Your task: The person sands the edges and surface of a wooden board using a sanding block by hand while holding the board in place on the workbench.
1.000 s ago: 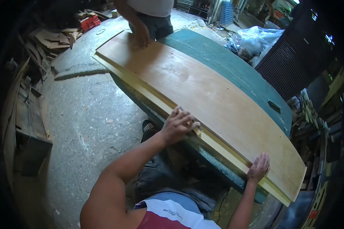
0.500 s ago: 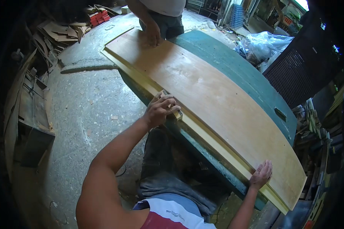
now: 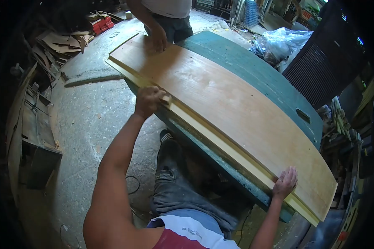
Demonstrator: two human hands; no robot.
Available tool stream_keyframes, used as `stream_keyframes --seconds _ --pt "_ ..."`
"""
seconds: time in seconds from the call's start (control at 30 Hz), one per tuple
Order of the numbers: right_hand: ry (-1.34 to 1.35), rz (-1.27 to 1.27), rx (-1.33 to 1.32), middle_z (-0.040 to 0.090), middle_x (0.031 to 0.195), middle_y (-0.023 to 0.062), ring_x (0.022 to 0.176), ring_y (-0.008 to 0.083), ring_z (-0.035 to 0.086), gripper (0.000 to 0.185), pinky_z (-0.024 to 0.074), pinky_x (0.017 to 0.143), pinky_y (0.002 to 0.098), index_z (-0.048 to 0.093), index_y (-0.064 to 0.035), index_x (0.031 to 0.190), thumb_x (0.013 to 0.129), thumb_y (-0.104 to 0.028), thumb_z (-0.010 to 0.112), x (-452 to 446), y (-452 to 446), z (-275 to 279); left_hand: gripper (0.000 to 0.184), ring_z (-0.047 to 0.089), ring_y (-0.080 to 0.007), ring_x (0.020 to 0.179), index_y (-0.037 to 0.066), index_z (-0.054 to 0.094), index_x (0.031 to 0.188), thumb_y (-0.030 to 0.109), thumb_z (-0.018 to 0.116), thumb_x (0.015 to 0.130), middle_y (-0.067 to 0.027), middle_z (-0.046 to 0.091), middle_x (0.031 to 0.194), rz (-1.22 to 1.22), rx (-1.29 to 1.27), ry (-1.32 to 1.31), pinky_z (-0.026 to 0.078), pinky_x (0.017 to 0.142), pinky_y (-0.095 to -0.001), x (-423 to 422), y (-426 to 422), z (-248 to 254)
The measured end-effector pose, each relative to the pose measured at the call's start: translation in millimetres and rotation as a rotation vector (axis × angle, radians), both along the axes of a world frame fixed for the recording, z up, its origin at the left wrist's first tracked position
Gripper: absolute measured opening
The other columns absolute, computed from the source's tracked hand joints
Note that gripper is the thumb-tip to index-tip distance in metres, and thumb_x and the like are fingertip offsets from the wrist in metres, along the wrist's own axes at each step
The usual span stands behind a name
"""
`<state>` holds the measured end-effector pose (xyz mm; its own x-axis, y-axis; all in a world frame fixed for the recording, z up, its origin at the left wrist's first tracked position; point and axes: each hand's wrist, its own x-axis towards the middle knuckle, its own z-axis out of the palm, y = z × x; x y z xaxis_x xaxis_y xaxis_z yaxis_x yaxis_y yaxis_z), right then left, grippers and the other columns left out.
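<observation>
A long wooden panel [image 3: 232,108] lies across a green table [image 3: 253,74], with a pale strip [image 3: 220,139] along its near edge. My left hand [image 3: 148,101] is closed round a small wooden block [image 3: 166,99], which touches that near edge towards the panel's far left part. Near the right end, my right hand [image 3: 285,182] rests on the panel's near edge, its palm down and fingers extended, holding nothing. The underside of the block is hidden.
Across the table stands a person, whose hand [image 3: 158,39] touches the panel's far left part. Wood scraps [image 3: 62,41] and red blocks [image 3: 102,25] lie at the back left. A plastic bag [image 3: 280,43] sits beside a dark louvred panel [image 3: 313,70] at the right.
My left hand has slid with the block along the near edge, from the middle of the panel up towards its far left end. My right hand stays near the right end.
</observation>
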<state>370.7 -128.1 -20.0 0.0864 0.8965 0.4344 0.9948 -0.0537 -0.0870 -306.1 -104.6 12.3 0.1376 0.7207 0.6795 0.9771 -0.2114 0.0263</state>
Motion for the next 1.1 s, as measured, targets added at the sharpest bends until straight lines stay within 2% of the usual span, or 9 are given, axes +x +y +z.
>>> stream_keyframes --seconds 0.2,0.3,0.4,0.53,0.7,0.8,0.83,0.93,1.1 --pt "0.009 -0.006 -0.011 0.053 0.155 0.0179 0.148 0.0363 0.043 0.052 0.0272 0.124 0.0522 0.058 -0.0046 0.145 0.104 -0.037 0.054 -7.3 -2.4 -2.6 0.020 0.069 -0.0254 0.098 0.024 0.079 0.097 0.015 0.067 0.085 -0.0027 0.071 0.096 -0.312 0.037 0.023 0.052 0.094 -0.0515 115.6 -8.1 -15.5" --pt "0.018 0.011 -0.044 0.050 0.157 0.0192 0.149 0.0366 0.041 0.054 0.0244 0.124 0.0547 0.058 -0.0043 0.146 0.103 -0.037 0.054 2.0 -2.9 -6.2 0.017 0.071 -0.0258 0.103 0.022 0.078 0.092 0.011 0.073 0.080 -0.0037 0.075 0.109 -0.455 -0.014 -0.166 0.050 0.104 -0.0536 76.4 -3.1 -20.4" --pt "0.038 -0.005 -0.033 0.051 0.156 0.0191 0.149 0.0366 0.041 0.056 0.0238 0.124 0.0563 0.058 -0.0036 0.145 0.102 -0.039 0.054 -8.3 -6.8 7.6 0.011 0.072 -0.0257 0.087 0.018 0.080 0.093 0.014 0.071 0.087 -0.0059 0.074 0.091 0.012 0.112 0.034 0.058 0.076 -0.0415 23.5 0.5 11.7" --pt "0.058 -0.016 -0.019 0.053 0.153 0.0189 0.148 0.0367 0.042 0.056 0.0234 0.124 0.0574 0.058 -0.0025 0.143 0.101 -0.039 0.056 -17.4 -5.1 9.1 0.016 0.069 -0.0228 0.104 0.022 0.081 0.095 0.019 0.072 0.083 -0.0017 0.073 0.103 -0.037 -0.017 0.032 0.047 0.101 -0.0551 76.1 7.2 -39.9" --pt "0.076 0.025 0.024 0.053 0.153 0.0185 0.149 0.0370 0.041 0.055 0.0239 0.124 0.0582 0.059 -0.0039 0.142 0.100 -0.038 0.057 -12.6 -14.2 2.4 0.018 0.070 -0.0202 0.106 0.027 0.077 0.099 0.025 0.075 0.082 -0.0003 0.070 0.107 -0.420 -0.018 0.037 0.047 0.098 -0.0518 150.7 -14.9 -9.4" --pt "0.061 0.039 0.059 0.054 0.152 0.0181 0.148 0.0371 0.042 0.054 0.0243 0.123 0.0589 0.060 -0.0050 0.141 0.099 -0.039 0.058 -9.4 -12.1 9.3 0.023 0.068 -0.0257 0.093 0.026 0.080 0.098 0.030 0.082 0.076 -0.0021 0.070 0.101 -0.165 -0.050 -0.206 0.048 0.088 -0.0477 74.3 4.1 -28.0" --pt "0.060 0.039 0.071 0.054 0.152 0.0179 0.147 0.0371 0.043 0.054 0.0244 0.123 0.0595 0.061 -0.0056 0.141 0.099 -0.040 0.058 -13.1 -13.2 9.1 0.017 0.067 -0.0257 0.096 0.024 0.081 0.095 0.028 0.080 0.079 -0.0035 0.070 0.101 -0.030 0.023 -0.015 0.047 0.085 -0.0466 53.7 5.3 -20.5" --pt "0.089 0.019 0.082 0.055 0.150 0.0172 0.146 0.0368 0.044 0.055 0.0249 0.123 0.0604 0.061 -0.0062 0.140 0.098 -0.041 0.059 -22.9 -14.5 7.5 0.016 0.066 -0.0250 0.100 0.024 0.082 0.097 0.024 0.077 0.082 -0.0033 0.070 0.101 -0.141 -0.011 -0.055 0.046 0.090 -0.0462 57.6 13.8 -43.6" --pt "0.085 0.019 0.071 0.055 0.150 0.0168 0.147 0.0366 0.043 0.056 0.0256 0.123 0.0592 0.060 -0.0060 0.140 0.098 -0.042 0.059 -18.8 -17.1 4.5 0.016 0.068 -0.0246 0.098 0.024 0.082 0.097 0.022 0.077 0.081 -0.0025 0.072 0.101 -0.394 -0.033 -0.001 0.046 0.095 -0.0487 196.1 -13.3 -3.7"
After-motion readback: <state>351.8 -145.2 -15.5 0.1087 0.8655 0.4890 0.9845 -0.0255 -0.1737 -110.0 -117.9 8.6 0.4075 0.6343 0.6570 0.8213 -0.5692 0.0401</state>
